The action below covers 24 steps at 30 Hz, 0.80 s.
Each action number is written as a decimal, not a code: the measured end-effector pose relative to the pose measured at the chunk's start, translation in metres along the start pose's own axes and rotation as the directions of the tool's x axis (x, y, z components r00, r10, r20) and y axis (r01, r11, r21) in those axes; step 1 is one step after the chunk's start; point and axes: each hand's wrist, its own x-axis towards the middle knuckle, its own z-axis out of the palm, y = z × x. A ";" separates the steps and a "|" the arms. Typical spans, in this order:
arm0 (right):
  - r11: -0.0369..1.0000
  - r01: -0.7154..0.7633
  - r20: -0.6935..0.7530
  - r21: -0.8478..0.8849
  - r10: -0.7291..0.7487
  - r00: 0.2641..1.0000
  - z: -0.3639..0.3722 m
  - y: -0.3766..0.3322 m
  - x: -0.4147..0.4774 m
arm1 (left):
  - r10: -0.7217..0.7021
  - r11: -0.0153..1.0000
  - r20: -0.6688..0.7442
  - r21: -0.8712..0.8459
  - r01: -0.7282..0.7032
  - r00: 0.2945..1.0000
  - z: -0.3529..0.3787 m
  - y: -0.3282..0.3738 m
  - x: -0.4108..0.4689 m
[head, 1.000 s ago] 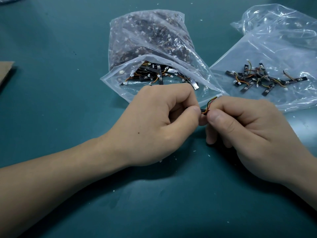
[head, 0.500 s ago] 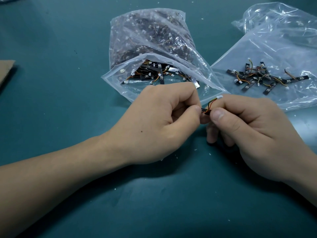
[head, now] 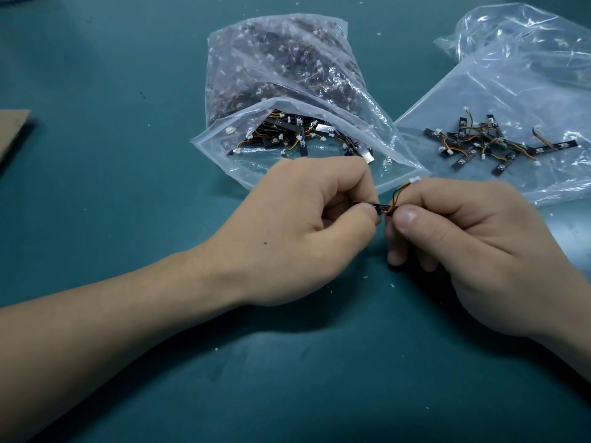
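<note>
Both hands meet over the teal table, just in front of the open bag. My left hand (head: 297,231) pinches one end of a small black circuit strip (head: 382,207) between thumb and forefinger. My right hand (head: 473,247) pinches the other end, where thin red, yellow and black wires (head: 398,193) curl up to a white connector (head: 414,179). Most of the strip is hidden by my fingers.
An open clear bag (head: 377,177) full of the same strips lies just behind my hands. To the right, a flat plastic bag (head: 511,81) carries a loose pile of strips (head: 492,145). A piece of cardboard (head: 11,132) sits at the left edge. White crumbs dot the table (head: 128,378).
My hands have drawn slightly apart, so a short black length of the strip now shows between the fingertips. The bags have not moved.
</note>
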 end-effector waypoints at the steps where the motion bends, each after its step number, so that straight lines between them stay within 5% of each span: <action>1: 1.000 0.008 -0.001 0.000 -0.008 1.000 0.000 0.000 0.000 | 0.002 1.000 -0.003 -0.005 -0.002 1.000 0.000 0.000 0.000; 24: 1.000 0.022 -0.019 0.001 -0.022 1.000 0.001 0.000 0.000 | -0.004 0.997 0.019 -0.072 0.005 1.000 -0.002 0.000 0.001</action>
